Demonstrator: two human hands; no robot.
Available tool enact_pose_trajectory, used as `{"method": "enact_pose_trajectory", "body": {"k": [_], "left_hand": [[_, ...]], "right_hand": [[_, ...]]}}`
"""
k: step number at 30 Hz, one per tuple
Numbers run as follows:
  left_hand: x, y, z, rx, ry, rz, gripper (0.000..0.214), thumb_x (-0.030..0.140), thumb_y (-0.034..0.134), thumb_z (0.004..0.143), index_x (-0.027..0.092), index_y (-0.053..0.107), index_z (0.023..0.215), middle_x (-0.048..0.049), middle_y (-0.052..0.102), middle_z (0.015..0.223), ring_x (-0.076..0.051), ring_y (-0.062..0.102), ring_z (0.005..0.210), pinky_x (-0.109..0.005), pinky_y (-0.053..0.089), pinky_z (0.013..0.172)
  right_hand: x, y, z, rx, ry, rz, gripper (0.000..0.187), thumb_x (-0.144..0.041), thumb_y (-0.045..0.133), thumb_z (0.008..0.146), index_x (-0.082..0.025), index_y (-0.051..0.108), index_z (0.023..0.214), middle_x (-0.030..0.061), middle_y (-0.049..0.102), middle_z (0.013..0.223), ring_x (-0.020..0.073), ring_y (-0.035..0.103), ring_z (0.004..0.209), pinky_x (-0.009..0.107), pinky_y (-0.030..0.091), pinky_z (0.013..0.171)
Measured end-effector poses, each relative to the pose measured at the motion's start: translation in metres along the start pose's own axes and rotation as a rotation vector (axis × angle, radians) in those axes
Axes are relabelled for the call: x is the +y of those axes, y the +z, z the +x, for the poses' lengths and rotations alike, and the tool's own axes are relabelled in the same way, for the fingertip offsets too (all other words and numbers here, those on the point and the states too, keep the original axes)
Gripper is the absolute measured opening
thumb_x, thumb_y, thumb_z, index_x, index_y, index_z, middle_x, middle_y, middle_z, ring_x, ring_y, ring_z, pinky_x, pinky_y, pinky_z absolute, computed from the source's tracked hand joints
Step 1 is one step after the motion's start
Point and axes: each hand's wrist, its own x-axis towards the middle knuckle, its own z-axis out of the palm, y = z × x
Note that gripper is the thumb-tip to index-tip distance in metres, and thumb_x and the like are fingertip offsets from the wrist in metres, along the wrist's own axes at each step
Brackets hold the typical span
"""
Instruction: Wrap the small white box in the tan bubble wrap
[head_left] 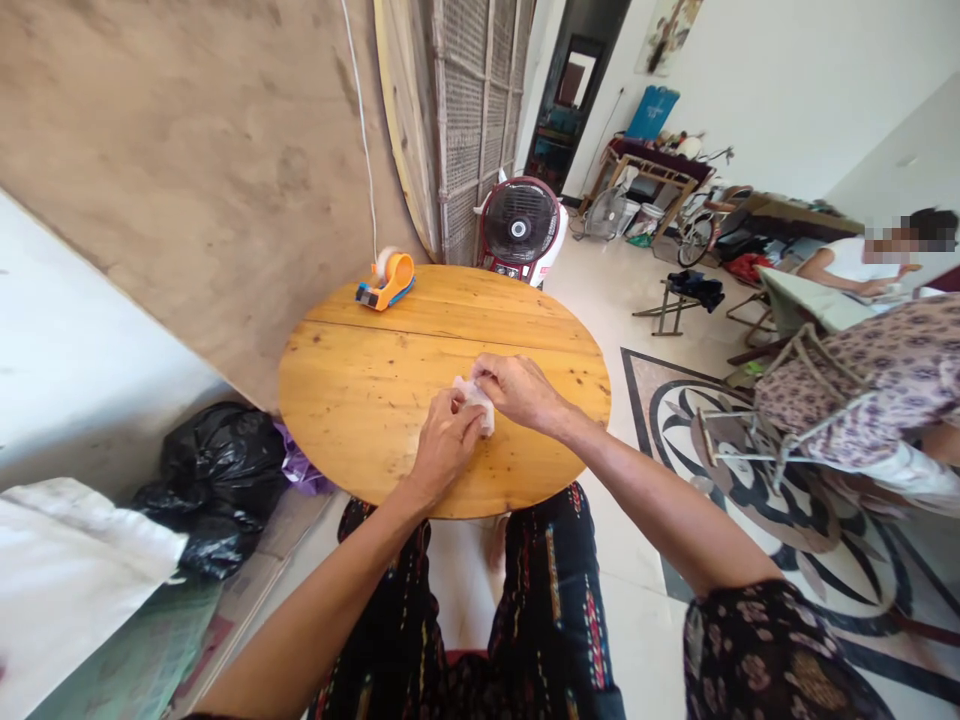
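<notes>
A small crumpled white piece, thin like paper or plastic wrap (pixel 477 396), is between my hands above the middle of the round wooden table (pixel 360 400). My left hand (pixel 448 434) grips its near left side with curled fingers. My right hand (pixel 514 384) pinches its far right edge, thumb and fingers pressed together. Whether anything lies inside the white piece, I cannot tell. At the table's far left edge stands an orange tape dispenser (pixel 396 282) with a roll of clear tape.
Behind the table is a dark red fan heater (pixel 519 230). Black plastic bags (pixel 221 460) lie at the left. To the right, a person in a patterned top (pixel 885 370) sits on a chair, and another person sits at a table (pixel 817 295). A folding stool (pixel 671 305) stands beyond.
</notes>
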Motion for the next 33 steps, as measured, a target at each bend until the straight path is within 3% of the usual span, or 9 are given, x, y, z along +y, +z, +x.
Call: {"method": "enact_pose_trajectory", "body": {"k": [7, 18, 25, 33], "left_hand": [[0.005, -0.004, -0.002, 0.02, 0.015, -0.003, 0.022, 0.019, 0.052, 0.09, 0.02, 0.07, 0.102, -0.0092, 0.053, 0.105, -0.021, 0.053, 0.097, -0.034, 0.049, 0.086], [0.011, -0.001, -0.011, 0.103, -0.075, 0.046, 0.019, 0.023, 0.054, 0.091, 0.024, 0.069, 0.101, -0.0066, 0.059, 0.11, -0.018, 0.057, 0.096, -0.029, 0.047, 0.082], [0.012, 0.001, -0.012, 0.131, -0.09, 0.178, 0.017, 0.026, 0.055, 0.091, 0.021, 0.07, 0.086, -0.0037, 0.056, 0.082, -0.016, 0.054, 0.076, -0.026, 0.043, 0.069], [0.008, -0.002, -0.016, 0.112, -0.04, 0.118, 0.017, 0.022, 0.053, 0.091, 0.02, 0.069, 0.087, -0.0047, 0.059, 0.085, -0.016, 0.055, 0.081, -0.025, 0.043, 0.073]], "right_hand": [[0.005, 0.009, -0.017, -0.004, -0.035, 0.097, 0.019, -0.014, 0.049, 0.086, -0.02, 0.066, 0.087, -0.0013, 0.067, 0.073, 0.0116, 0.054, 0.063, 0.022, 0.033, 0.061], [0.017, 0.03, -0.032, 0.09, -0.073, 0.144, 0.017, -0.017, 0.051, 0.088, -0.022, 0.066, 0.094, 0.0008, 0.073, 0.084, 0.0162, 0.065, 0.077, 0.026, 0.041, 0.074], [0.017, 0.031, -0.033, 0.101, -0.065, 0.162, 0.017, -0.017, 0.05, 0.088, -0.023, 0.066, 0.093, 0.0003, 0.072, 0.083, 0.0158, 0.065, 0.078, 0.026, 0.042, 0.075], [0.02, 0.034, -0.033, 0.079, -0.053, 0.159, 0.017, -0.015, 0.05, 0.088, -0.022, 0.065, 0.093, 0.0011, 0.073, 0.087, 0.0167, 0.067, 0.082, 0.028, 0.041, 0.079]]}}
